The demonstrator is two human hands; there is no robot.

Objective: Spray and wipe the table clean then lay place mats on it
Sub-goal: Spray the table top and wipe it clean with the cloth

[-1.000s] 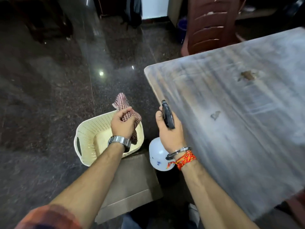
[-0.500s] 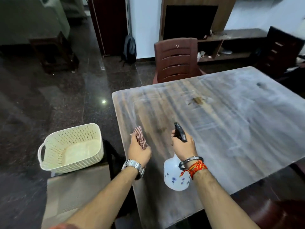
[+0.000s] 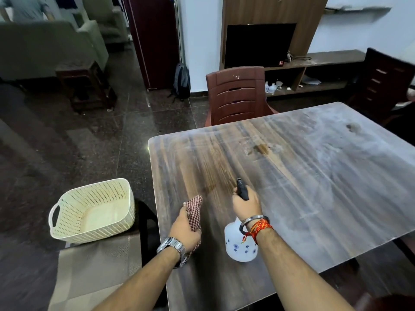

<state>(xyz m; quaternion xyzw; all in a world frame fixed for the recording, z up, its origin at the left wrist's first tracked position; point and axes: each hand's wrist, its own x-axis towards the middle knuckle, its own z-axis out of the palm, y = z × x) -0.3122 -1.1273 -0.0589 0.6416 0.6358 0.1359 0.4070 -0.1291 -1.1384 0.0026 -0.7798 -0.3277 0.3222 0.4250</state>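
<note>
Left hand (image 3: 184, 230): fingers clamped round a bunched red-checked cloth (image 3: 195, 211), held over the near left part of the surface (image 3: 325, 187). Whether the cloth touches the surface cannot be told.

Right hand (image 3: 246, 205): fingers wrapped round the black trigger head of the spray bottle (image 3: 240, 246), nozzle pointing away across the surface. The white, blue-flowered body hangs below the wrist, just right of the cloth.

Surface condition: pale dusty film over most of it, a darker streaked patch just ahead of the nozzle, and a brown stain (image 3: 261, 149) farther out.

A cream perforated basket (image 3: 94, 212) stands off the left edge. A brown chair (image 3: 235, 95) stands at the far side.
</note>
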